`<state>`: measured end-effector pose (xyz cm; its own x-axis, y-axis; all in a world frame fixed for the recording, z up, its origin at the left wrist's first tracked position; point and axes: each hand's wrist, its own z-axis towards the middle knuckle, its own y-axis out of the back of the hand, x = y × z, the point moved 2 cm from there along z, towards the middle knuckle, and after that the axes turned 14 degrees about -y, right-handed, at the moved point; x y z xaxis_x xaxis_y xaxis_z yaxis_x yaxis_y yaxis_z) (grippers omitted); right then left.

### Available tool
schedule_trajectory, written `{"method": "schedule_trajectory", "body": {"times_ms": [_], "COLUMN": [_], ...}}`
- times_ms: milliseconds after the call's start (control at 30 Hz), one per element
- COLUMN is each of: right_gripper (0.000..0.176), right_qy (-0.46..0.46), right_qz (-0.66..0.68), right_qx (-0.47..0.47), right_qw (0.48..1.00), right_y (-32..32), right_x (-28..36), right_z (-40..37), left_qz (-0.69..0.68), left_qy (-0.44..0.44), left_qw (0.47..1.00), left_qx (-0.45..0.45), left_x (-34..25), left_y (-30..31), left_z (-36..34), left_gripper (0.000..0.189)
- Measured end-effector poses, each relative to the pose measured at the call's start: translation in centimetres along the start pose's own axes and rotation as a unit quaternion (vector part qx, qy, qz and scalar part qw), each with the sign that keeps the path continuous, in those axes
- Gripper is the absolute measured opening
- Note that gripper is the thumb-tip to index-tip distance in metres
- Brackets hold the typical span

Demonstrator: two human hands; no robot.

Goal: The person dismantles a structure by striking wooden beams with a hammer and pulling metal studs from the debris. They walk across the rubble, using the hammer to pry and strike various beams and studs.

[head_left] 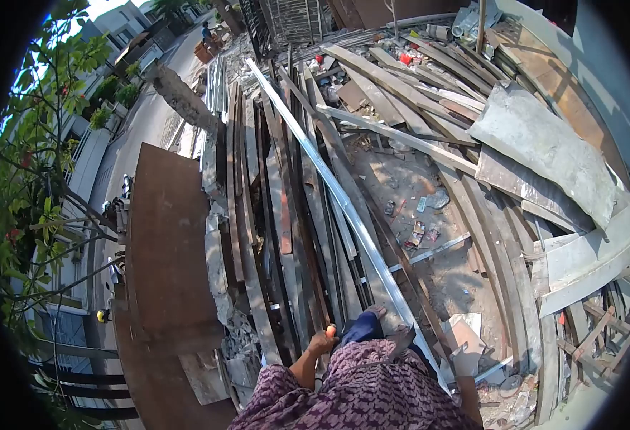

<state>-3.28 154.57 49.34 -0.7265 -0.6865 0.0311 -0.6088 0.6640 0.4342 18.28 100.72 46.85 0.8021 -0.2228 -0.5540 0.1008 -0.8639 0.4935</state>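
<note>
My left hand (321, 342) is curled closed beside my left thigh, over the ends of the long timbers, with an orange-pink spot at its thumb side. Whether it holds anything I cannot tell. At the lower right, only a short part of my right arm (469, 401) shows beside the patterned purple shirt (372, 390), and its fingers do not show clearly. A long silver metal bar (343, 203) slants from the far end of the timber pile down past my legs, its near end close to my right arm. My foot (376, 311) is bare or lightly shod, below a dark blue trouser leg (361, 328).
Long weathered timbers (286, 193) lie lengthwise ahead, with more planks (401, 79) crossing at the back. Rubble and litter (416, 233) cover the ground. Grey sheets (544, 147) lean at right. A brown panel (168, 244) and broken wall (223, 287) border the left; a person (207, 32) is far off.
</note>
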Motion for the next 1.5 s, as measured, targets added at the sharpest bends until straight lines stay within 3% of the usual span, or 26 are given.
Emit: {"method": "schedule_trajectory", "body": {"times_ms": [100,167,233,333,533,567,600,633,667,733,767,833,867,900,933,967,1100,1167,1233,1267,1300,1367,1400,1500], "right_gripper": [0.045,0.038,0.039,0.03,0.027,0.027,0.027,0.027,0.027,0.028,0.028,0.037,0.034,0.034,0.024,0.03,0.03,0.03,0.029,0.029,0.029,0.03,0.031,0.03], "right_qy": [0.036,0.076,0.045,0.117,0.274,0.274,0.151,0.017,0.018,0.124,0.124,0.094,0.132,0.129,0.185,0.24,0.294,0.282,0.271,0.186,0.19,0.222,0.236,0.188], "right_qz": [-0.028,-0.239,-0.254,-0.322,-0.538,-0.545,-0.353,-0.134,-0.144,-0.416,-0.427,-0.563,-0.617,-0.629,-0.553,-0.469,-0.56,-0.58,-0.634,-0.556,-0.574,-0.609,-0.638,-0.625], "right_qx": [-0.015,-0.044,-0.073,-0.11,-0.074,-0.076,0.013,0.098,0.091,-0.03,-0.034,-0.036,-0.057,-0.061,-0.024,0.017,-0.004,-0.005,0.014,-0.073,-0.074,-0.071,-0.024,-0.041], "right_qw": [0.999,0.967,0.963,0.933,0.794,0.789,0.923,0.986,0.985,0.9,0.895,0.82,0.774,0.764,0.812,0.85,0.775,0.764,0.724,0.807,0.793,0.758,0.733,0.756], "right_y": [2.0,2.9,3.2,2.5,0.3,0.1,-0.3,-0.8,-1.3,-2.9,-3.2,-4.7,-5.0,-5.3,-5.7,-6.3,-8.6,-9.4,-10.4,-13.4,-13.8,-14.1,-13.9,-13.9], "right_x": [-0.8,-0.2,1.9,3.2,5.7,6.2,7.3,8.4,9.4,11.8,12.5,13.9,14.1,14.3,14.7,15.3,17.6,19.2,21.3,22.2,23.0,24.1,25.1,27.2], "right_z": [3.0,6.1,3.4,6.6,8.4,7.0,2.9,-0.8,-1.0,-1.5,-2.2,-5.0,-2.0,-2.0,-2.4,-2.9,-2.8,-3.9,-4.8,-17.3,-17.5,-17.2,-14.8,-14.1], "left_qz": [-0.03,-0.015,-0.028,-0.034,-0.115,-0.121,-0.125,-0.135,-0.119,-0.136,-0.147,-0.128,-0.153,-0.179,-0.177,-0.195,-0.223,-0.235,-0.287,-0.329,-0.327,-0.345,-0.346,-0.41], "left_qy": [0.037,-0.024,-0.01,0.056,0.11,0.116,0.104,0.108,0.123,0.118,0.132,0.13,0.142,0.157,0.141,0.144,0.186,0.216,0.266,0.287,0.292,0.353,0.336,0.367], "left_qw": [0.998,0.997,0.997,0.996,0.982,0.978,0.977,0.975,0.978,0.977,0.967,0.97,0.965,0.959,0.959,0.95,0.925,0.922,0.886,0.86,0.849,0.824,0.824,0.781], "left_qx": [-0.03,-0.073,-0.074,-0.067,-0.106,-0.124,-0.137,-0.137,-0.118,-0.117,-0.158,-0.162,-0.158,-0.153,-0.173,-0.196,-0.244,-0.219,-0.249,-0.263,-0.295,-0.279,-0.299,-0.295], "left_x": [0.4,2.0,2.4,2.8,3.6,3.7,6.8,8.5,9.9,11.3,11.8,13.7,14.6,14.9,15.2,15.0,17.1,18.2,16.8,15.5,18.0,13.8,14.1,14.3], "left_y": [-1.9,-3.4,-3.6,-3.5,-2.6,-2.4,-4.0,-4.5,-5.0,-5.7,-5.8,-6.4,-6.8,-6.5,-6.1,-5.6,-6.7,-7.6,-7.9,-7.7,-12.2,-10.1,-12.4,-21.0], "left_z": [-2.2,-2.8,-4.1,-6.6,-10.9,-11.6,-10.5,-9.7,-9.3,-10.4,-11.2,-11.3,-11.6,-12.2,-12.9,-13.9,-16.0,-16.9,-19.4,-21.0,-19.4,-23.5,-23.3,-22.7], "left_gripper": [0.057,0.052,0.058,0.06,0.061,0.06,0.062,0.062,0.063,0.06,0.057,0.056,0.055,0.055,0.054,0.055,0.055,0.057,0.056,0.053,0.052,0.051,0.052,0.056]}}
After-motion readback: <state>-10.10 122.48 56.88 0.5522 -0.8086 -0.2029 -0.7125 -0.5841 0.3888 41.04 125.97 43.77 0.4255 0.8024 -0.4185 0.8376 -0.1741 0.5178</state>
